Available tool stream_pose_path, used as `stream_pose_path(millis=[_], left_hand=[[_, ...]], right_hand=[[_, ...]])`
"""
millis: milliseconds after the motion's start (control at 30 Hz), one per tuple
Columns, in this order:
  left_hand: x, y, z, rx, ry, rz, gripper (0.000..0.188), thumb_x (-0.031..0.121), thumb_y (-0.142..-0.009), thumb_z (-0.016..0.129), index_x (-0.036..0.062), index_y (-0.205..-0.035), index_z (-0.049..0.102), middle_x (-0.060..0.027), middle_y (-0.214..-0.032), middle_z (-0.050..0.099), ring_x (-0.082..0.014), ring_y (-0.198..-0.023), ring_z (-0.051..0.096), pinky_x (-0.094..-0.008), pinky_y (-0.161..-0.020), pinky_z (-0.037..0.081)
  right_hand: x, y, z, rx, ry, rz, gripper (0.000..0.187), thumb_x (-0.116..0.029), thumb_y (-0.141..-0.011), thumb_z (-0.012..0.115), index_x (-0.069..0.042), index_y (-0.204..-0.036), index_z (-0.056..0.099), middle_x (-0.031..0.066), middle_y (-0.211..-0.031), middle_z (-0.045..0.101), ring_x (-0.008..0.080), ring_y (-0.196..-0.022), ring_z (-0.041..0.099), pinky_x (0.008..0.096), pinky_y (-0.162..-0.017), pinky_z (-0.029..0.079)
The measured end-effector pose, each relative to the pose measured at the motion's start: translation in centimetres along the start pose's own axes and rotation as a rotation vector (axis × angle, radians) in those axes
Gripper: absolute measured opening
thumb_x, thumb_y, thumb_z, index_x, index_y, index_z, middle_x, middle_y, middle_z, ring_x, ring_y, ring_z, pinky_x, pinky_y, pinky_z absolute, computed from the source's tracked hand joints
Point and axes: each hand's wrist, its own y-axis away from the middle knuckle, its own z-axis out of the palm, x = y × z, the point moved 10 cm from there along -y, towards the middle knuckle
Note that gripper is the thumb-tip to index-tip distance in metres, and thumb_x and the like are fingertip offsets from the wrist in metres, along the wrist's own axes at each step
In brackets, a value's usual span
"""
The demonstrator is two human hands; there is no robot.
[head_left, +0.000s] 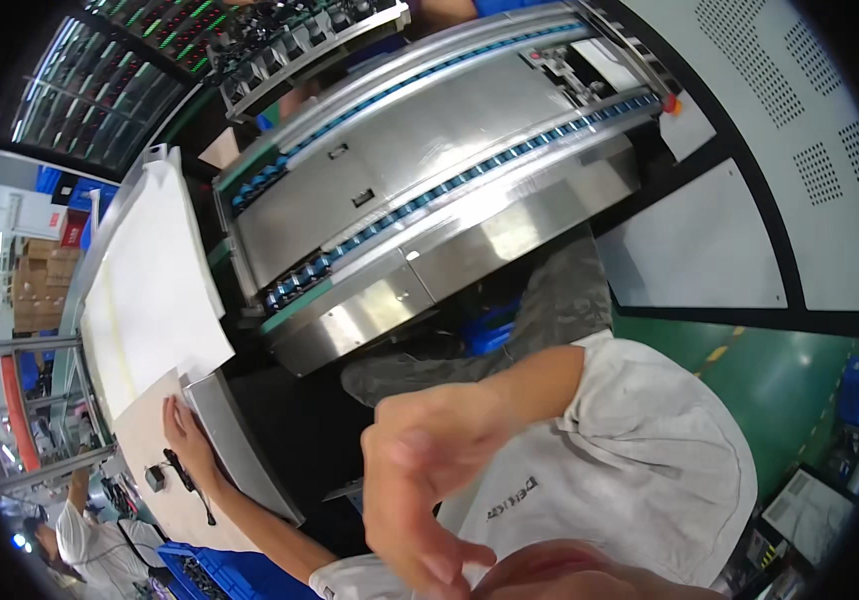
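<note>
My left hand point(188, 440) rests with outstretched fingers on the tan board point(135, 440) at the left, beside its metal edge. Close to its wrist lie a thin black piece with a cable-like tail point(186, 478) and a small dark square block point(155, 478). Nothing shows in that hand. My right hand point(425, 465) is raised close to the camera, away from the work surface. Its fingers are curled downward and slightly blurred, and I see no object in them.
A steel conveyor point(430, 130) with blue rollers runs across the top. White sheeting point(155, 270) covers the left worktop. Below sits a blue bin point(235, 572) of dark parts. A white machine panel point(695, 235) stands right. Another person point(100, 540) is at lower left.
</note>
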Motion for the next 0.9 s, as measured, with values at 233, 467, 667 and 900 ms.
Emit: stream_pose_path(millis=[233,467,667,900], left_hand=[[-0.6,0.8,-1.1,0.05,-0.063,0.061,0.035,0.017,-0.093,0.049,-0.0047,-0.12,0.053,-0.0186,-0.126,0.052,-0.027,-0.118,0.049,-0.0333,-0.099,0.037],[1.2,0.4,-0.1,0.053,0.044,-0.05,0.045,0.038,-0.085,0.054,0.0084,-0.12,0.057,-0.0195,-0.125,0.052,-0.0322,-0.118,0.049,-0.0418,-0.101,0.036],[1.1,0.8,-1.2,0.082,0.038,-0.061,0.032,0.018,-0.092,0.049,0.0015,-0.119,0.056,-0.0172,-0.128,0.05,-0.0297,-0.12,0.046,-0.0361,-0.1,0.036],[1.5,0.9,-1.8,0.088,-0.149,-0.028,0.033,0.022,-0.09,0.05,0.0037,-0.117,0.058,-0.0139,-0.125,0.054,-0.0301,-0.117,0.047,-0.0352,-0.1,0.036]], right_hand=[[-0.6,-0.2,0.1,0.11,0.652,0.036,0.052,-0.03,-0.1,0.03,0.011,-0.098,0.061,0.0233,-0.095,0.062,0.0295,-0.081,0.062,0.0324,-0.072,0.051],[-3.4,-3.9,6.5,-0.056,0.88,-0.167,0.052,-0.033,-0.096,0.042,0.016,-0.11,0.051,0.0276,-0.112,0.056,0.0363,-0.103,0.055,0.0423,-0.089,0.045],[-1.0,-1.6,8.3,-0.313,1.236,-0.374,0.071,-0.045,-0.094,0.043,0.021,-0.119,0.043,0.032,-0.119,0.052,0.0425,-0.11,0.052,0.0471,-0.095,0.042],[-1.7,-0.6,5.6,-0.267,1.348,0.005,0.041,-0.028,-0.096,0.044,0.009,-0.104,0.061,0.0212,-0.106,0.062,0.0361,-0.095,0.06,0.039,-0.08,0.048]])
